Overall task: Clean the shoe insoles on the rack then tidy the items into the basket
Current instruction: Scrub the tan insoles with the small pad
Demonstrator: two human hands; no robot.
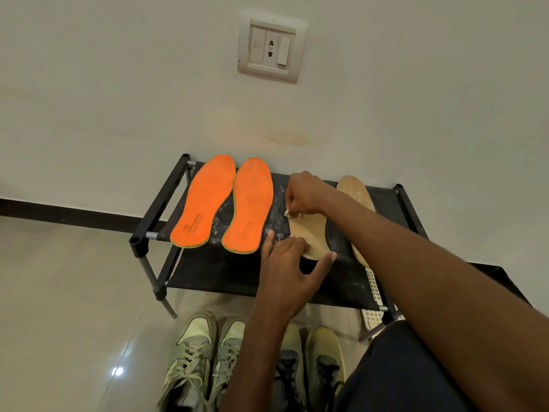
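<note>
Two orange insoles [208, 200] [249, 206] lie side by side on the left of the black shoe rack [166, 200]. A tan insole [312, 236] lies in the middle of the rack. My left hand [288, 263] presses its heel end down with spread fingers. My right hand [303, 194] pinches a small white wad [292, 215] against that insole's middle. A second tan insole [356, 200] lies to the right, partly hidden behind my right forearm. White powder dusts the rack's top fabric.
Two pairs of greenish sneakers [202, 361] [312, 370] stand on the tiled floor in front of the rack. A white perforated basket [372, 295] shows under the rack's right end. A wall socket [270, 49] sits above. My dark-clad knee fills the lower right.
</note>
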